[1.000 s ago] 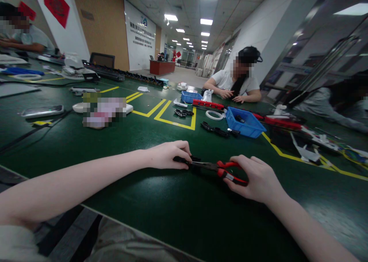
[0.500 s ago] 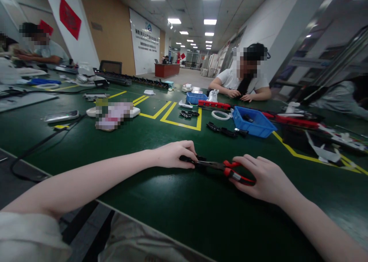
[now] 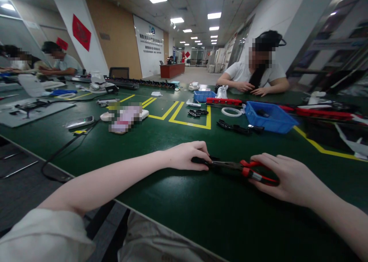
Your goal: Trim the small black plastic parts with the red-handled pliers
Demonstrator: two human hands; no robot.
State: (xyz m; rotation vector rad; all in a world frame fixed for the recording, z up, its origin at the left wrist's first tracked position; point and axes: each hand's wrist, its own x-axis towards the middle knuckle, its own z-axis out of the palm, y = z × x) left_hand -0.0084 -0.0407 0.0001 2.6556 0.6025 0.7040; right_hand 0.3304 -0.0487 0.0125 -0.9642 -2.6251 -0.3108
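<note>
While the right hand grips pliers (the left hand a black part), black pieces lie beside a blue bin.

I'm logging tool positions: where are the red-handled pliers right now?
In the head view, right of centre over the green table, the red-handled pliers are in the right hand, tips pointing left toward the black part in the left hand.

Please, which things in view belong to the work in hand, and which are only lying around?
Belonging to the work:
pliers, in the right hand
black part, in the left hand

Apparently only lying around:
white ring
red strip
large bin
black pieces beside the large bin, possibly related
</note>
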